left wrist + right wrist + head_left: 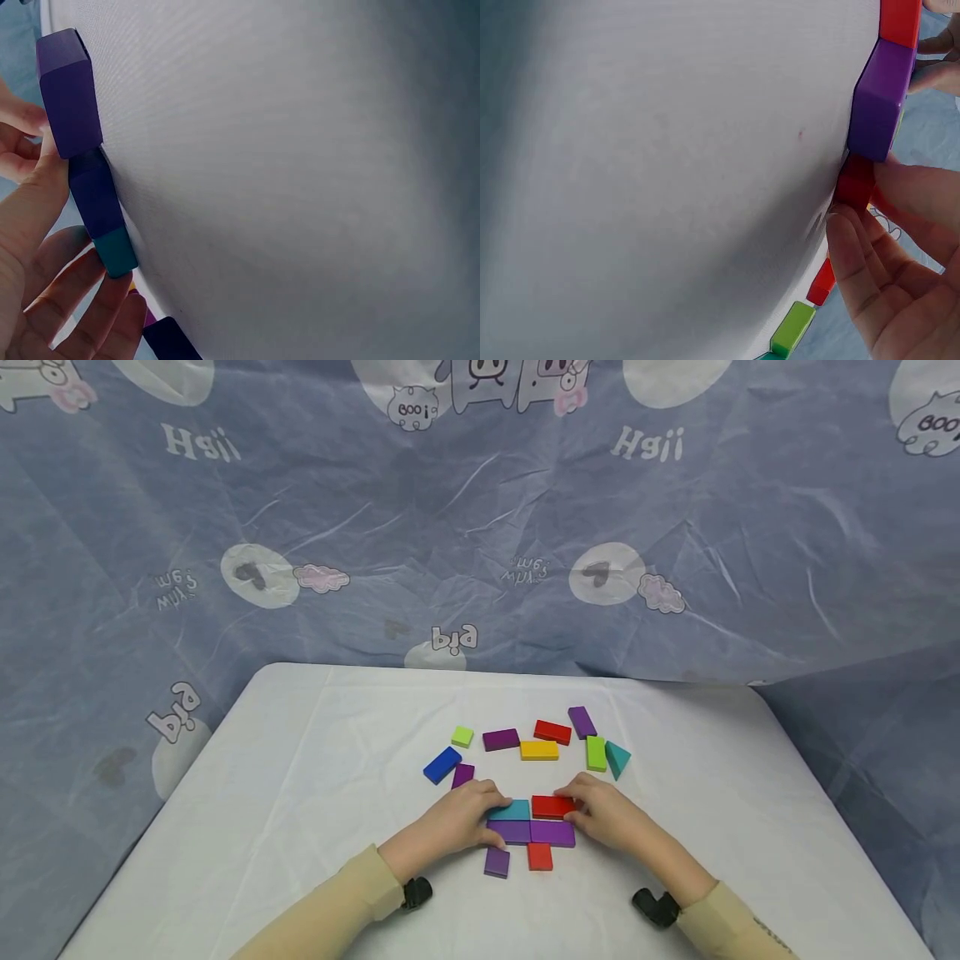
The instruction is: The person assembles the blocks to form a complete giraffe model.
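My left hand spans the left side of a block arrangement, its fingers at the teal block and its thumb at the left purple block below. A second purple block adjoins that one on the right. At the right end of the upper red block, my right hand pinches it between thumb and fingers; the right wrist view shows this red block in its grasp. Below the purple row lie a small purple block and a small red block.
Behind the hands lie loose blocks: blue, small green, dark purple, yellow, red, purple, green and a teal triangle. A white cloth covers the table.
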`<state>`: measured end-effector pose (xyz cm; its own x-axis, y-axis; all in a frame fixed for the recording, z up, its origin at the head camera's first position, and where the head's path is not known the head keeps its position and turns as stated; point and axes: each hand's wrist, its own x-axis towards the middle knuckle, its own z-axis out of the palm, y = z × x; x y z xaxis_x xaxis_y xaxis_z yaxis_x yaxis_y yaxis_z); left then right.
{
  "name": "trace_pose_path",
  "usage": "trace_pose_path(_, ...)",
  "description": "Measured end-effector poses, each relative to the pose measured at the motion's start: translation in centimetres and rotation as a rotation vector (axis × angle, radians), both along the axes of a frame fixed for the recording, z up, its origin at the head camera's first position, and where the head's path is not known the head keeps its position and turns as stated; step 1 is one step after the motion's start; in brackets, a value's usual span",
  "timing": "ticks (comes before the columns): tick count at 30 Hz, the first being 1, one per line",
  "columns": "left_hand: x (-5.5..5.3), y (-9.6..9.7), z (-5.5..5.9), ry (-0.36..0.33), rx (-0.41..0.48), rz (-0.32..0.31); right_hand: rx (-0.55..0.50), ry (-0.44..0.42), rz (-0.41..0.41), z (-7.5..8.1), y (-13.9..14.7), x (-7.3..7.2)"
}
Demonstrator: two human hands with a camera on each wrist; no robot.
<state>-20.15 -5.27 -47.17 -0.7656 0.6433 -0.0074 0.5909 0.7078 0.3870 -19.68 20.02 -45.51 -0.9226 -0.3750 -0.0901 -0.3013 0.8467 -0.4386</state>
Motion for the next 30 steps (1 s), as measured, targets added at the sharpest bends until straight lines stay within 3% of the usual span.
trace_pose_path(12, 0.0, -0.1, 0.2, 0.005, 0.006, -0.016, -0.014, -0.010, 0.033, -0.1, -0.1, 0.6)
trace_pose_path(21, 0.1, -0.1, 0.1, 0.006, 0.001, -0.016, -0.006, -0.151, 0.047, 0.2, 0.1, 1.0)
trace_pose_path(30, 0.0, 0.0, 0.1, -0.009, -0.023, -0.003, 0.003, -0.115, 0.083, 0.1, 0.1, 1.2)
